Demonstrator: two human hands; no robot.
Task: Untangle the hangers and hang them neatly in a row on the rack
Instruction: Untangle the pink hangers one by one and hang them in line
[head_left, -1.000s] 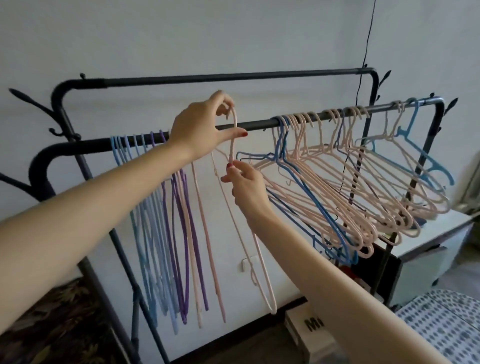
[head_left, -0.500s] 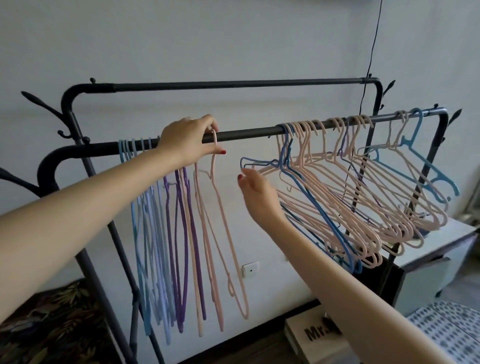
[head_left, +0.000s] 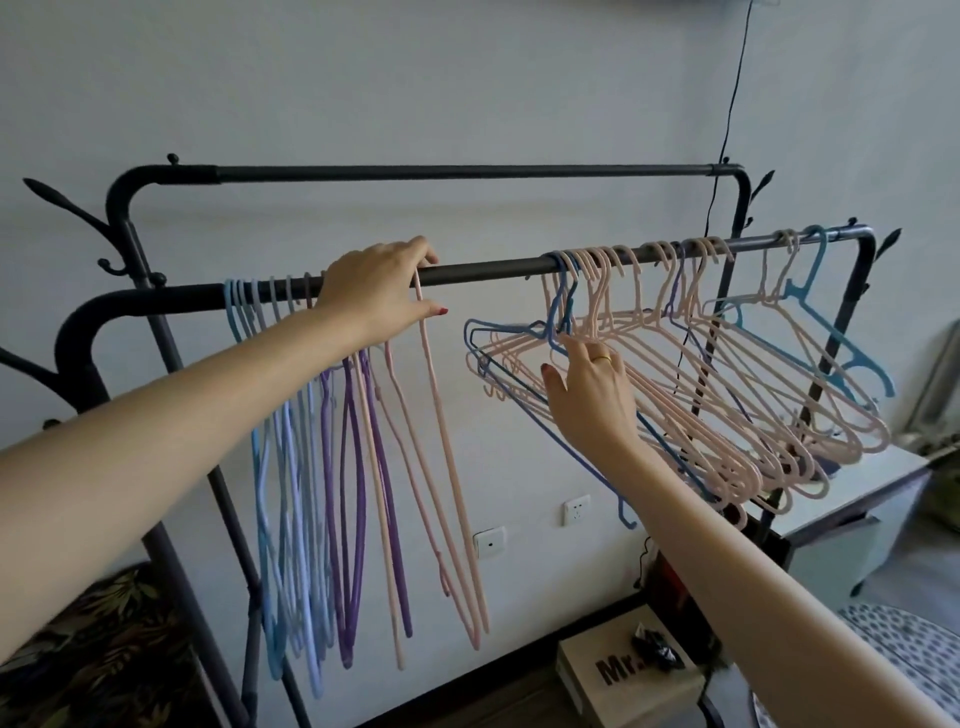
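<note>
On the front bar of the black metal clothes rack, a pink plastic hanger is pinched at its hook by the left hand, beside the tidy blue and purple row. Further right, the tangled pink and blue bunch is touched by the right hand, fingers loosely curled; an actual grip can't be told.

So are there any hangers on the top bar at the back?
No, the back bar is bare; every hanger hangs on the front bar, where the left hand rests.
</note>
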